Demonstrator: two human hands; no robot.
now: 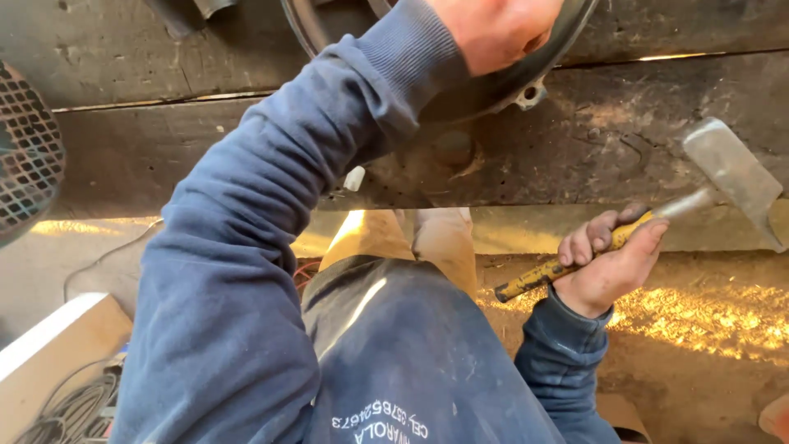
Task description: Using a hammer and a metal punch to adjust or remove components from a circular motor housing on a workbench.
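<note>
Blue sweatshirt cloth filled the bottom middle of the frame, closest to the camera. At the right, the right hand was wrapped tight around the yellow handle of a hammer with a flat grey metal head. The head pointed up toward the upper right of the frame, and it looked heavy and hard. The handle looked worn and a bit dirty, so it could slip. A good place to hold it was low on the yellow part, where the hand already was.

At the top middle, the left hand was curled down on a round dark metal part. Maybe it was gripping the rim, but the top edge of the picture cut it off, so I could not tell for sure. That part sat on a dark, scratched wooden bench, and it looked stiff and heavy.

The bench edge ran across the middle of the frame, just above the hammer hand. Open dirt floor with sunny spots lay at the lower right, leaving room to swing. A wire fan guard stood at the far left, well apart from both hands.
</note>
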